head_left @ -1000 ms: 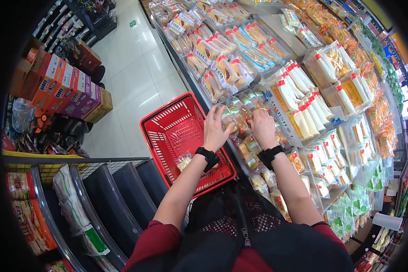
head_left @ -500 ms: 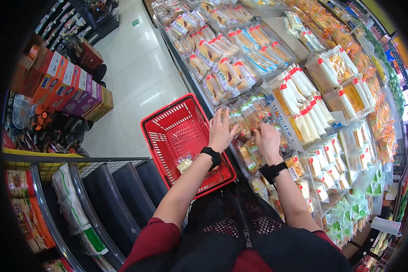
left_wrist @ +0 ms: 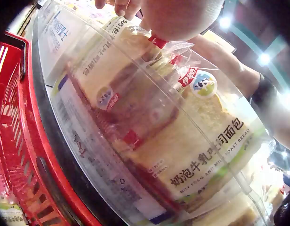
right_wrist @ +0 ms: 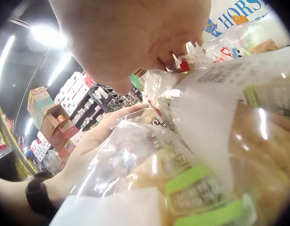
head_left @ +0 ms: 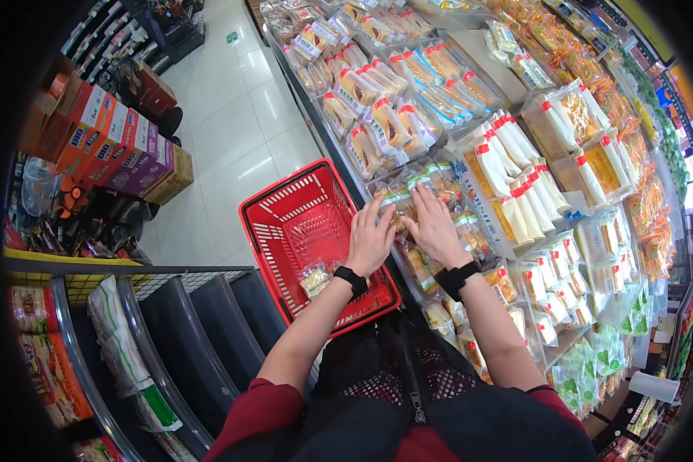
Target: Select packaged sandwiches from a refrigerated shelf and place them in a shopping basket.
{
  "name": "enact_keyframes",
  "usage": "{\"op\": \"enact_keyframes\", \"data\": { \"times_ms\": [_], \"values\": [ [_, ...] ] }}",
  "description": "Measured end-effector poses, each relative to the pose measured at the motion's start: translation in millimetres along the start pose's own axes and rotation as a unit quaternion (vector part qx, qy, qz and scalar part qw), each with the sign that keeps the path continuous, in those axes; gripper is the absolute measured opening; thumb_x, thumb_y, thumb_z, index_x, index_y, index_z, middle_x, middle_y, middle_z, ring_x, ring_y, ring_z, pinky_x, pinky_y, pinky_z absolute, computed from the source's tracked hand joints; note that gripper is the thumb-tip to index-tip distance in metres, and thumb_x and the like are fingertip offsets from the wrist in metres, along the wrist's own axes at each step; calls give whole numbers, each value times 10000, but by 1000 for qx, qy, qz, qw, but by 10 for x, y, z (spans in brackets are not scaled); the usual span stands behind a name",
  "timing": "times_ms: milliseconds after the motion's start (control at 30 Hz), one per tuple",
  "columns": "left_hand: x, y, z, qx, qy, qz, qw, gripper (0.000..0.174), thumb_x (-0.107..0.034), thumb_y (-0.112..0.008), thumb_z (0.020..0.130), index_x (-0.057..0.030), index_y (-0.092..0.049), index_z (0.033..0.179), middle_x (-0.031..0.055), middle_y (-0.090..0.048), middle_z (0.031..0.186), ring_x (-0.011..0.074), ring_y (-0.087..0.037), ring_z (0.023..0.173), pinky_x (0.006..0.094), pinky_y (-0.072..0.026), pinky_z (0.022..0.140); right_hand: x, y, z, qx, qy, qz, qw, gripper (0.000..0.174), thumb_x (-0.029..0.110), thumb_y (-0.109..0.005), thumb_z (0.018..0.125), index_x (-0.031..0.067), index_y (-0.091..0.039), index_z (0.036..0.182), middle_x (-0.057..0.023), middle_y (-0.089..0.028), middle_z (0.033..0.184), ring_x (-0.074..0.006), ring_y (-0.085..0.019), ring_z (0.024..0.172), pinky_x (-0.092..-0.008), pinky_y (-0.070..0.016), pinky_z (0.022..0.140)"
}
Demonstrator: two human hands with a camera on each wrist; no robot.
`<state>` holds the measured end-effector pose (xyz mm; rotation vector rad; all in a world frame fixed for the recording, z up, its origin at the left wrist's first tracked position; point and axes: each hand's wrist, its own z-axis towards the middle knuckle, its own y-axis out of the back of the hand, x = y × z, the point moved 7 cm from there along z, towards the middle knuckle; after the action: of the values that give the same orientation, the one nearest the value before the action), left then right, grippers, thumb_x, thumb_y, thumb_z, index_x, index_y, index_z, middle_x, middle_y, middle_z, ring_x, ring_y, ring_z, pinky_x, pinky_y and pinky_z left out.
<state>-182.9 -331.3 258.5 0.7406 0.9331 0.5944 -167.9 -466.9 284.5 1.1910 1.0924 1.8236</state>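
Note:
Both hands are over a clear bin of bagged bread rolls with green and white labels. My left hand lies at the near-left edge, fingers reaching over the bags and thumb pointing toward the other hand. Beside it, my right hand rests its straight fingers on the bags. In the left wrist view, packs of milk toast bread show through the clear bin wall, with part of the left hand above. The right wrist view has a bread bag with green bands close below the right palm.
A red shopping basket stands left of the display, with a small bagged item inside. Bins of white-wrapped bread and sandwich-like packs lie to the right. Dark shelf dividers are at lower left; stacked cartons stand beyond the aisle.
My right hand has gone from bent fingers among the bags to fingers laid flat and reaching farther forward. The left hand has shifted slightly down, closer to the right.

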Motion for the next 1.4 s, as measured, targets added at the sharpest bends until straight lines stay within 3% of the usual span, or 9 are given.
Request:
{"op": "enact_keyframes", "data": {
  "times_ms": [233, 533, 633, 833, 967, 1100, 1167, 1300, 1400],
  "values": [
    [-22, -64, 99, 7, -15, 23, 1000, 406, -185, -577, 869, -62, -543, 1254, 158, -439, 1344, 343, -406, 1250, 478, -325, 1030, -42, -201, 188, 73, -11, -37, 997, 751, 512, -505, 898, -64, -374, 1363, -235, -335, 1454, -348, -314, 1358, -476, -282, 1084],
    [13, 98, -65, 14, -1, -40, 999, 445, -157, -595, 867, -64, -496, 1291, 169, -401, 1380, 360, -411, 1251, 458, -342, 1032, 56, -158, 65, 44, 5, -51, 998, 795, 580, -481, 885, -40, -381, 1373, -221, -349, 1449, -353, -318, 1351, -528, -278, 1072],
    [186, 236, -290, -58, 75, -55, 994, 476, -172, -627, 844, -66, -483, 1285, 193, -378, 1382, 373, -454, 1201, 449, -398, 973, 33, -196, 84, 54, 1, -59, 997, 807, 601, -463, 884, -40, -386, 1368, -210, -359, 1446, -342, -311, 1359, -529, -281, 1071],
    [1017, 99, -1284, -65, 246, -36, 967, 465, -187, -603, 865, -35, -468, 1283, 224, -373, 1364, 382, -434, 1221, 441, -382, 1004, -15, -207, 179, 107, -4, -47, 993, 787, 598, -440, 896, -31, -394, 1366, -194, -369, 1445, -339, -338, 1341, -512, -279, 1078],
    [1818, -234, -2329, 29, 395, -32, 917, 494, -247, -616, 849, -25, -472, 1267, 241, -418, 1308, 411, -436, 1202, 441, -374, 1013, 96, 157, 14, 23, -7, -12, 1000, 565, 412, -561, 893, 19, -488, 1292, -195, -438, 1375, -347, -407, 1273, -478, -317, 1047],
    [2320, -488, -3059, 169, 580, -72, 794, 638, -364, -674, 805, -2, -468, 1288, 227, -567, 1204, 341, -570, 1096, 392, -440, 961, 253, 553, -427, -8, 1, 46, 999, 363, 169, -672, 819, 25, -584, 1141, -161, -543, 1241, -341, -484, 1166, -435, -380, 989],
    [2537, -686, -3321, 125, 628, -116, 760, 612, -352, -698, 794, 30, -515, 1234, 193, -626, 1146, 278, -618, 1035, 364, -474, 915, 298, 695, -655, -24, 3, 55, 998, 288, 108, -683, 799, 18, -616, 1065, -146, -589, 1161, -340, -521, 1109, -427, -406, 956],
    [2835, -991, -3495, 74, 623, -119, 769, 583, -300, -745, 739, 34, -535, 1167, 199, -639, 1107, 291, -630, 1010, 370, -480, 894, 324, 931, -1036, -19, -48, 32, 998, 173, 15, -647, 806, -2, -638, 978, -138, -628, 1065, -317, -564, 1028, -409, -439, 902],
    [2726, -990, -3358, 141, 654, -66, 741, 678, -337, -774, 698, 13, -500, 1209, 219, -630, 1115, 333, -620, 1045, 392, -483, 898, 278, 1046, -1202, -21, -73, 28, 997, 159, -11, -631, 813, -7, -639, 972, -137, -633, 1057, -307, -569, 1003, -397, -447, 889]
  ]
}}
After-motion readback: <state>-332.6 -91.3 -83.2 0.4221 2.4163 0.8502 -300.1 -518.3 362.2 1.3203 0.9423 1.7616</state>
